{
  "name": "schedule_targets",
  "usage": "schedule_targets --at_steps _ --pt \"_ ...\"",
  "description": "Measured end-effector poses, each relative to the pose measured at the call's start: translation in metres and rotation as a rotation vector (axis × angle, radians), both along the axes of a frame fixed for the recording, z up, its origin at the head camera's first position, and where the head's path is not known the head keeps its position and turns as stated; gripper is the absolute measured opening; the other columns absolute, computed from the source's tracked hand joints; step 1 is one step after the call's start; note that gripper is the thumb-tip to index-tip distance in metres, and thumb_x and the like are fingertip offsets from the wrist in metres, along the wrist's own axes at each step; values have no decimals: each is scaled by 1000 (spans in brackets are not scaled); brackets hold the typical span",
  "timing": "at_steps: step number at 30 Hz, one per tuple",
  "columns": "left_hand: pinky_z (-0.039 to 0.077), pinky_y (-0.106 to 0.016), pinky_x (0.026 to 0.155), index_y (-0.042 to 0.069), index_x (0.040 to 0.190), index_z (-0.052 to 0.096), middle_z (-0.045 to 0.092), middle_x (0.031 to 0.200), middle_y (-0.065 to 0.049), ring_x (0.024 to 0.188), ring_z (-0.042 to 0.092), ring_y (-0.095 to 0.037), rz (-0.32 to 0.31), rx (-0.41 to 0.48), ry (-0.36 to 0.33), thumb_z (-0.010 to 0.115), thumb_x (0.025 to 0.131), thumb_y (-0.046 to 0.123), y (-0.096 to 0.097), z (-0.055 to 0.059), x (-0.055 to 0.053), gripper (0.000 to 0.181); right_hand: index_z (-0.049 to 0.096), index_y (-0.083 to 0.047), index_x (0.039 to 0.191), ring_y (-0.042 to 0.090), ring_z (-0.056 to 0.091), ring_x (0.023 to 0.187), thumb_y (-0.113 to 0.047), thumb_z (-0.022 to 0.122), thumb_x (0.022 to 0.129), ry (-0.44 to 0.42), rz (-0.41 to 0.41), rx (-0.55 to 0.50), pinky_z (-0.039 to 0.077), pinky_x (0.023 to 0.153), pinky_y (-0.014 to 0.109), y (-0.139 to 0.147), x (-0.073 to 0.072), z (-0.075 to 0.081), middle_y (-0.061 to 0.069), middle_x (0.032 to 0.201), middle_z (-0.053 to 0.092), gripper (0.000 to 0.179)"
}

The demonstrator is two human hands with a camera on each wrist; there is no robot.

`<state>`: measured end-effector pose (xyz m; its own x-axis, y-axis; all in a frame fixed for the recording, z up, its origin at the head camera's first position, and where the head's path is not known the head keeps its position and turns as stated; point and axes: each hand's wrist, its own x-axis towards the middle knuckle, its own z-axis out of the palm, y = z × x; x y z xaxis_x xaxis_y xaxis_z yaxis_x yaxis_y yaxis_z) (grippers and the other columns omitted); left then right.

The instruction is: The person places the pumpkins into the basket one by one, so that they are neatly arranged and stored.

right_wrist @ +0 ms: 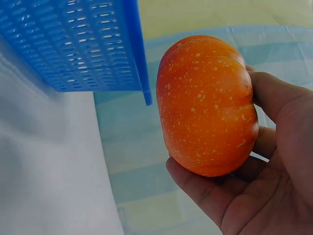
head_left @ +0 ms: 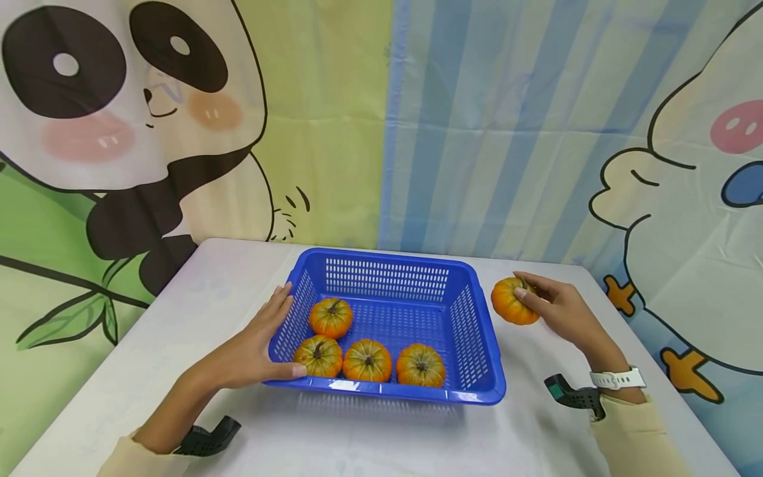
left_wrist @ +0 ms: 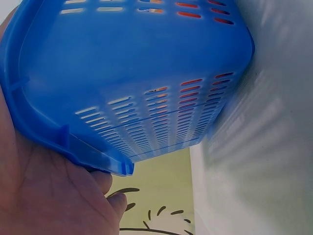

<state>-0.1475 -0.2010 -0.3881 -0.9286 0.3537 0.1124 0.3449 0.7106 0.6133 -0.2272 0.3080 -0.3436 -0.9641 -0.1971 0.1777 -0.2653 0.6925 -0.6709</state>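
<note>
My right hand [head_left: 557,308] grips a small orange pumpkin [head_left: 511,301] just right of a blue plastic basket [head_left: 387,315]. In the right wrist view, the thumb and fingers of that hand [right_wrist: 274,171] hold the smooth, speckled pumpkin [right_wrist: 208,105] from one side, beside the basket wall [right_wrist: 73,44]. My left hand [head_left: 256,351] rests against the basket's near-left corner, thumb on the front rim and fingers extended along the left rim. Seen from the left wrist, its palm [left_wrist: 54,191] lies against the rim [left_wrist: 93,159]. Several similar pumpkins [head_left: 367,361] sit inside the basket, along its front and left sides.
The basket stands on a white-covered table [head_left: 238,318]. Behind the table hangs a cartoon-printed curtain [head_left: 477,132] with a panda on the left and a white character on the right. Dark wrist devices [head_left: 208,438] sit on both forearms, and a white watch [head_left: 618,378] is on the right wrist.
</note>
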Motion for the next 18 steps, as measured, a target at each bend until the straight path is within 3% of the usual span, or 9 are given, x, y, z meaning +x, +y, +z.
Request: schedule_targets --at_steps 4,11,18 --pt "15 -73 103 5 156 8 -6 163 -7 147 -5 -36 -1 -2 1 74 74 54 0 0 0 117 49 0 141 38 61 104 -40 56 98 6 17 -14 53 77 19 -6 -1 2 25 123 60 59" --pt "16 -73 102 5 156 9 -6 163 -7 146 -3 -38 -1 -8 2 74 74 55 0 1 0 116 50 -1 141 43 54 118 -40 57 98 26 69 5 55 84 38 -17 -5 2 23 126 59 58" --pt "16 -73 102 5 156 9 -6 163 -7 146 -2 -39 0 -13 4 74 73 55 0 1 0 116 50 -1 141 40 55 116 -38 57 98 45 129 0 56 82 37 -32 -10 10 21 125 60 56"
